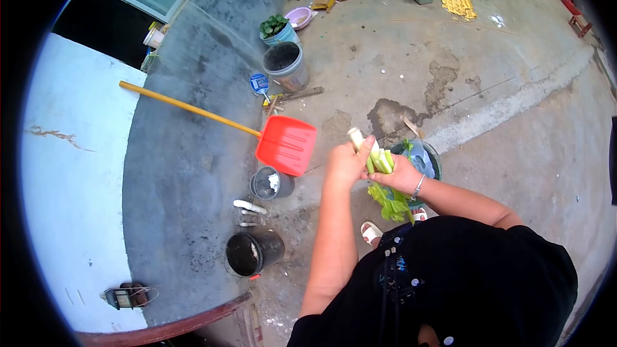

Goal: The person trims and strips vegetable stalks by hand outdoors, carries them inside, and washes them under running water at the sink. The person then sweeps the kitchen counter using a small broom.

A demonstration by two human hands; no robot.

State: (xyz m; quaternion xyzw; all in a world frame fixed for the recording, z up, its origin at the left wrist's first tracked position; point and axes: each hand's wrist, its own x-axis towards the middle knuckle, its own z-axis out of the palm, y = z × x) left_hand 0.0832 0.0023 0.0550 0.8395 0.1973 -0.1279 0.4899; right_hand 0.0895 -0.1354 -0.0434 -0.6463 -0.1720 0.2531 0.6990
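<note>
1. While the left hand (345, 162) curls its fingers around the celery stalks (384, 162), the right hand (403, 175) grasps them alongside.
2. The stalks are above the concrete floor (514, 167), leaves (387, 202) hanging below, beside a bucket (438, 166).
3. At the floor's wall-side edge, a red shovel (287, 146) leans.

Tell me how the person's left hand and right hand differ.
The right hand has a silver bracelet at its wrist; the left hand shows none. The left hand's forearm reaches up the picture, whereas the right hand's comes in from the right. Both are bare and hold celery stalks.
</note>
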